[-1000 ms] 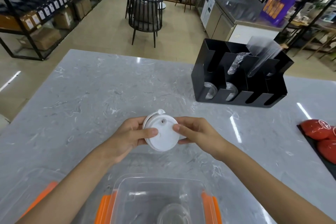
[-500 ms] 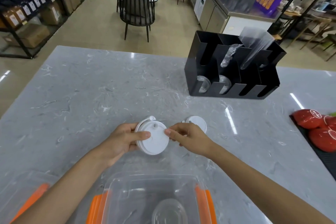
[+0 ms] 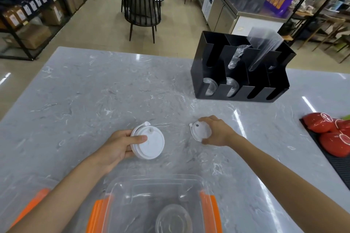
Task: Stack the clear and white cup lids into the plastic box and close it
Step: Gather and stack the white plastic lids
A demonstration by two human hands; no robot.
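White lid [image 3: 148, 143] sits in my left hand [image 3: 119, 146], thumb across its top, fingers curled under, held above the table [image 3: 94, 91]. My right hand [image 3: 216, 133] curls over a smaller white lid [image 3: 199, 130] lying on the table, fingers at its rim. Plastic box [image 3: 157, 204] with orange latches is open near me, one clear lid [image 3: 173, 219] inside. Black organizer [image 3: 240, 70] stands at far right, red items [image 3: 329, 136] at the right edge.
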